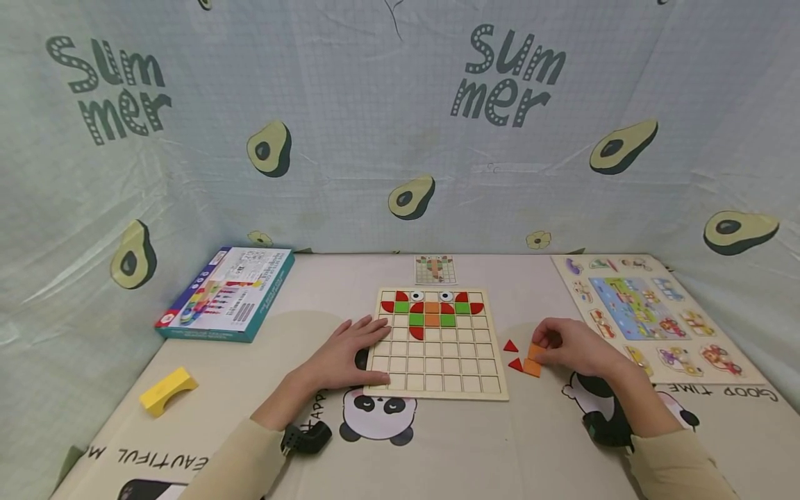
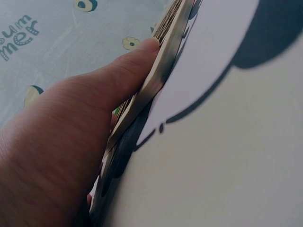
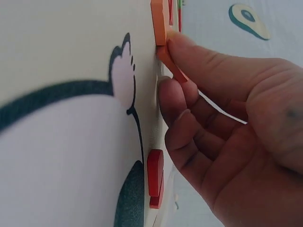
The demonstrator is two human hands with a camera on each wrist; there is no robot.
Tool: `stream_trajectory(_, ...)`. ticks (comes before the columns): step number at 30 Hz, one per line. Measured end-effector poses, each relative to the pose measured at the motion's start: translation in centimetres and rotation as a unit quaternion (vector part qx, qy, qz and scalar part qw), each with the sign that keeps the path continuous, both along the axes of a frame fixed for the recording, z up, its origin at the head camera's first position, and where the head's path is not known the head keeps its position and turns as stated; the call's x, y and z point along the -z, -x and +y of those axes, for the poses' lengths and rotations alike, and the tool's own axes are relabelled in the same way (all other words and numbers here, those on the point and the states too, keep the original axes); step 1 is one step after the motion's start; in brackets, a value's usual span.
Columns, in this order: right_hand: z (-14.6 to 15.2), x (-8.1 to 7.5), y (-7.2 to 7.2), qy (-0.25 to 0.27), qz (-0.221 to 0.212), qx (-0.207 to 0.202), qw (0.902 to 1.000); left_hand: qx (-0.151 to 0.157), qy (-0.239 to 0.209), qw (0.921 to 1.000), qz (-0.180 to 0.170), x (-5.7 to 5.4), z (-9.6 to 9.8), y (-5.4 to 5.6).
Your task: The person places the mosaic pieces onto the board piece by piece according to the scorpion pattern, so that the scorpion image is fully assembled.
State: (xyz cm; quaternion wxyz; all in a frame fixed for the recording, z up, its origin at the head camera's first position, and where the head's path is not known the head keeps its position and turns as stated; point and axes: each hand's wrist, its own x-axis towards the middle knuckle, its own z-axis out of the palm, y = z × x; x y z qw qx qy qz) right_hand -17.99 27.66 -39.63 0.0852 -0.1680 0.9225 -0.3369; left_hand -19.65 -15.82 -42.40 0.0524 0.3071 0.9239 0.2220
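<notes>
My left hand [image 1: 350, 352] rests at the left edge of the wooden grid board [image 1: 450, 364], thumb and fingers spread onto it. In the left wrist view the thumb [image 2: 130, 64] lies over the board's edge. Colored tiles fill some cells of the upper rows, among them green squares [image 1: 462, 307], red curved pieces and round eyes. To the right of the board, my right hand [image 1: 571, 344] pinches an orange square tile [image 3: 171, 63], which tilts up against a second orange tile [image 3: 159, 21]. Two red triangles [image 1: 510, 346] lie between that hand and the board.
A small pattern card [image 1: 435, 269] lies behind the board. At the right is a picture puzzle board [image 1: 644, 319]; at the left, a boxed toy [image 1: 234, 295] and a yellow arch block [image 1: 169, 391]. Red pieces [image 3: 155, 172] show below the right hand's fingers in its wrist view.
</notes>
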Motion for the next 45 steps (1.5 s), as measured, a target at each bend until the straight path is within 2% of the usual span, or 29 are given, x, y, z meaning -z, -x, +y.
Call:
stream_trajectory(14, 0.7, -0.5, 0.3, 0.035, -0.007, 0.009, 0.9993, 0.005, 0.000, 1.0000, -0.001, -0.3, -0.1, 0.1)
stream_trajectory(22, -0.1, -1.2, 0.7, 0.047, 0.001, 0.012, 0.9988, 0.005, 0.008, 1.0000, 0.001, -0.3, -0.1, 0.2)
stream_trajectory(27, -1.3, -1.8, 1.3, 0.054, 0.012, -0.008, 0.9984, 0.001, 0.008, 1.0000, -0.003, -0.3, -0.1, 0.1)
stream_trajectory(45, -8.7, -2.1, 4.2, 0.071, -0.007, -0.037, 0.9967, 0.001, -0.001, 1.0000, -0.006, -0.2, 0.0, 0.0)
